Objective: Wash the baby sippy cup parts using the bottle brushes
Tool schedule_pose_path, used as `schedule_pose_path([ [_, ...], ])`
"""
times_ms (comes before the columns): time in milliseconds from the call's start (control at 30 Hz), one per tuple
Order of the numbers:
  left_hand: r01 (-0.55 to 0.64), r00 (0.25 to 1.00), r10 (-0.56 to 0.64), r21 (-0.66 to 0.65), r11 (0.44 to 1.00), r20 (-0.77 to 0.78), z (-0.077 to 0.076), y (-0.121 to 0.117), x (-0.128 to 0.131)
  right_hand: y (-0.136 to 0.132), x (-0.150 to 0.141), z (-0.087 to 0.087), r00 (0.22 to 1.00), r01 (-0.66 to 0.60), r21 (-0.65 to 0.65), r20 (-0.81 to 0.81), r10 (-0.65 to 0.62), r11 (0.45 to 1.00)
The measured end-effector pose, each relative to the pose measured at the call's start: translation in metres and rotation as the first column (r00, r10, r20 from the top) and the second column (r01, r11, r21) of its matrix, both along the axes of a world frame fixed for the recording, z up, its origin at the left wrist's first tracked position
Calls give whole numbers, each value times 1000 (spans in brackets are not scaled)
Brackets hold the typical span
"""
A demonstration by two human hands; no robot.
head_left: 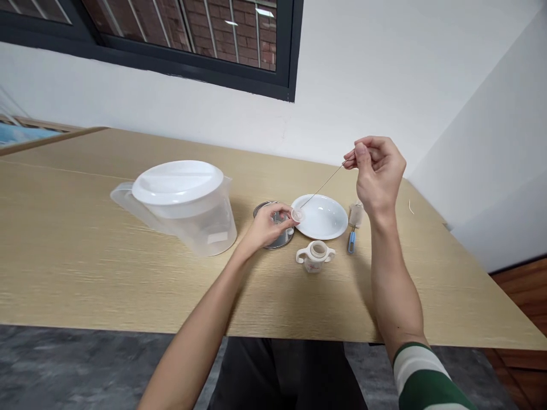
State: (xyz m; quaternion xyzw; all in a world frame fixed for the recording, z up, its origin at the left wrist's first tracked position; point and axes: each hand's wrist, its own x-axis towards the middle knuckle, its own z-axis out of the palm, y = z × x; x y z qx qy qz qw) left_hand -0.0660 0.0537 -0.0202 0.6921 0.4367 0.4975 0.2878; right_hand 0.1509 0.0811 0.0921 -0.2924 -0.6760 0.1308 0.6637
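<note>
White plastic ring point(297, 214) was pinched in the lowered left hand point(269, 225), just beside a white plate point(329, 219); the raised right hand point(378, 173), fingers together, gripped a thin wire brush point(323, 183) whose tip reached the ring.

One view only, worn on the head, facing forward and down across the table point(64, 239). Close on the left hand point(267, 225) and right hand point(378, 173); frame takes in far wall point(376, 74) and window point(179, 34) above, floor point(77, 364) below.

white wall point(376, 74), dark-framed window point(179, 45), brick building outside point(239, 34), pale wooden table point(85, 273), grey floor point(85, 364)
</note>
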Motion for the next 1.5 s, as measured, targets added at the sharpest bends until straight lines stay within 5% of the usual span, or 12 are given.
schedule_pose_path([
  [667, -58, 998, 58, 3, 998, 8, 0, -1, 0, -22, -19, 0, 989, -75, -113, 120, 89, 991],
  [967, -140, 985, 136, 30, 990, 104, -2, 0, 0, -7, -41, -21, 955, -171, -254, 194, 224, 952],
  [1500, -133, 988, 131, 17, 991, 83, -9, 6, -1, -7, -50, -23, 882, -51, -327, 428, 196, 944],
])
